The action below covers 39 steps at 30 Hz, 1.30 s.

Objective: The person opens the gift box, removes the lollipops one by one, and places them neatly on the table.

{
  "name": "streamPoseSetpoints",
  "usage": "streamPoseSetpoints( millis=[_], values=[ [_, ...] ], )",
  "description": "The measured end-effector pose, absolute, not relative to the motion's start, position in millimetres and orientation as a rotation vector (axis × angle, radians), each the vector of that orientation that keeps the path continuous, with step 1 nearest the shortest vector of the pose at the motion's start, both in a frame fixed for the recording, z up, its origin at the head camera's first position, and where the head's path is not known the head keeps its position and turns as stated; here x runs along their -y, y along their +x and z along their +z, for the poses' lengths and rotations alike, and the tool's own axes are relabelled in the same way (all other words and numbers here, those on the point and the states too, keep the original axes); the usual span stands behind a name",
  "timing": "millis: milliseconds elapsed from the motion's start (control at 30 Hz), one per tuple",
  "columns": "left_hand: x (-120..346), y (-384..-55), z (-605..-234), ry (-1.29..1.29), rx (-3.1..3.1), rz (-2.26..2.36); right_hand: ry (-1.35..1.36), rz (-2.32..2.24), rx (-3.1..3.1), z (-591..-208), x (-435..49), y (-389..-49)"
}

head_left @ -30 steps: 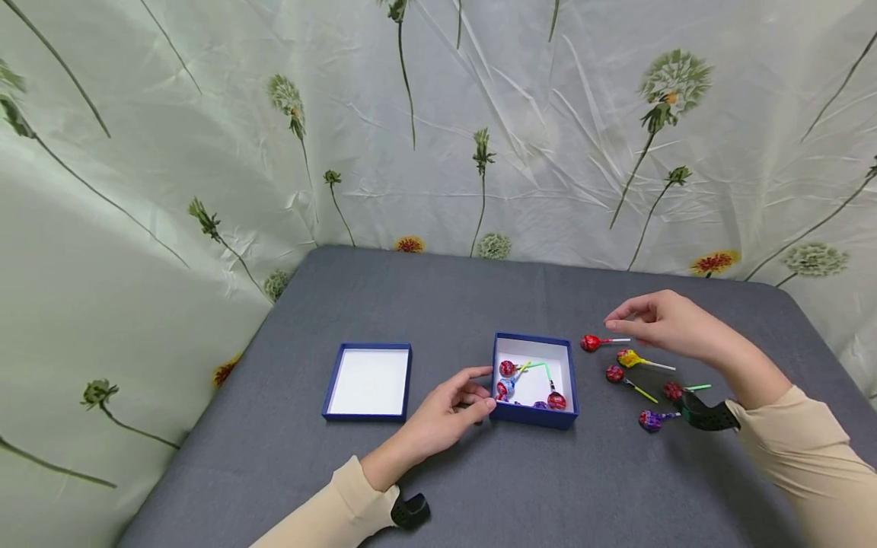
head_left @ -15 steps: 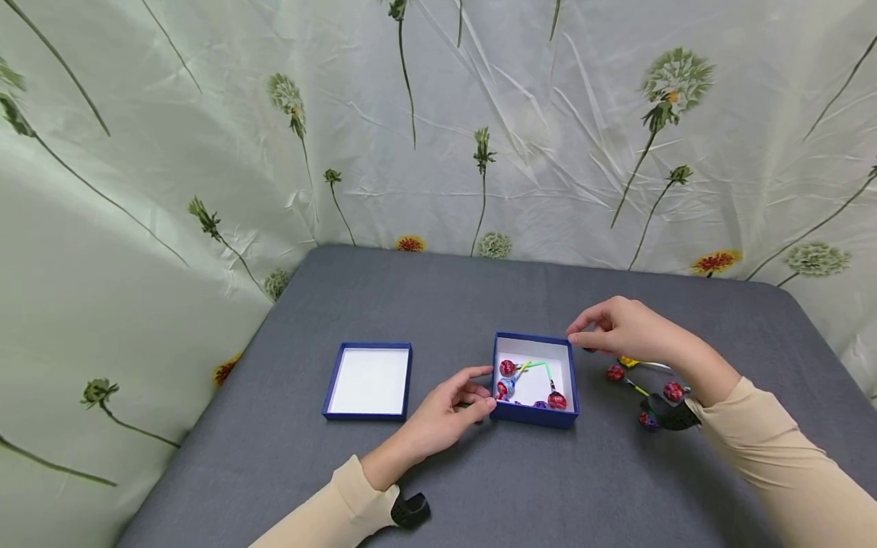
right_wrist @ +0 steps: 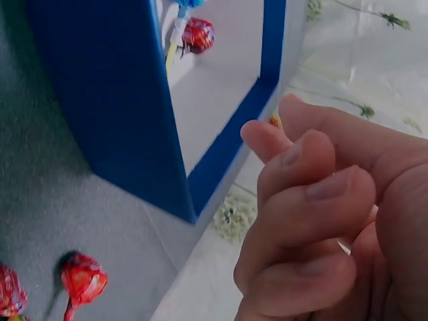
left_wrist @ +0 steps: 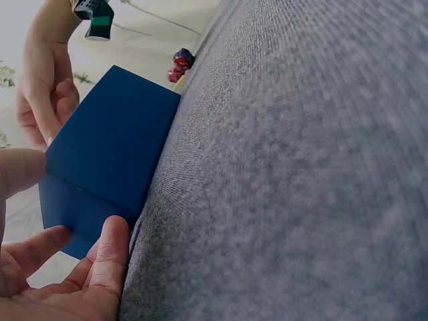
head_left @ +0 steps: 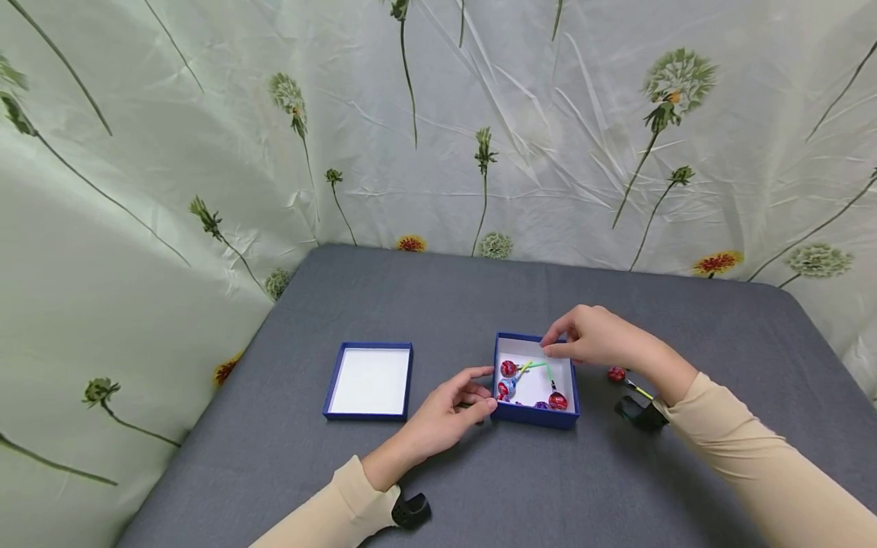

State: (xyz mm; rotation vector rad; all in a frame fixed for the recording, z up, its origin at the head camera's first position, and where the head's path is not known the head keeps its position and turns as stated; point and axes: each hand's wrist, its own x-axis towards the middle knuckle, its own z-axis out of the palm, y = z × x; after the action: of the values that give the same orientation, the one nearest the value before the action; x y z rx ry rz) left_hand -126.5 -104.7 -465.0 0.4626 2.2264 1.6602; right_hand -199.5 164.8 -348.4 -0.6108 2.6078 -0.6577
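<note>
A blue box [head_left: 534, 415] with a white inside stands near the middle of the table. Several lollipops lie in it, among them a red one [head_left: 558, 400] and a light-blue one [head_left: 506, 388]. My left hand [head_left: 445, 411] touches its left side, thumb at the front corner; in the left wrist view the fingertips [left_wrist: 114, 231] rest against the blue wall. Over the back right rim is my right hand [head_left: 596, 335], fingers loosely bent, no lollipop showing between them. A red lollipop [right_wrist: 83, 277] lies on the table beside the box in the right wrist view.
A shallow blue lid [head_left: 407, 380] with a white inside lies left of the box. Another lollipop [head_left: 617, 374] with a yellow-green stick shows right of it; the right arm hides others. Behind the grey table [head_left: 438, 297] hangs a flower-printed curtain [head_left: 438, 152].
My right hand has moved left from above the loose lollipops to the box's rim, and its arm now covers most of them. The left hand and the box have stayed in place.
</note>
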Motion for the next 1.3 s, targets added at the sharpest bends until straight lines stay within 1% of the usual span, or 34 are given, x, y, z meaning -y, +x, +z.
streamPoseSetpoints(
  millis=[333,900,1300],
  values=[
    [104.6,-126.9,-464.7,0.452,-2.23,1.645,-0.53,-0.559,-2.59,-358.6,-143.9,-197.0],
    [105.6,-126.7,-464.9,0.463,-2.234,1.657,-0.426,-0.335,-2.628,-372.0,-127.0,-196.9],
    [105.7,-126.7,-465.0,0.469,-2.239,1.658,-0.443,-0.257,-2.653,-376.4,-121.8,-197.7]
  ],
)
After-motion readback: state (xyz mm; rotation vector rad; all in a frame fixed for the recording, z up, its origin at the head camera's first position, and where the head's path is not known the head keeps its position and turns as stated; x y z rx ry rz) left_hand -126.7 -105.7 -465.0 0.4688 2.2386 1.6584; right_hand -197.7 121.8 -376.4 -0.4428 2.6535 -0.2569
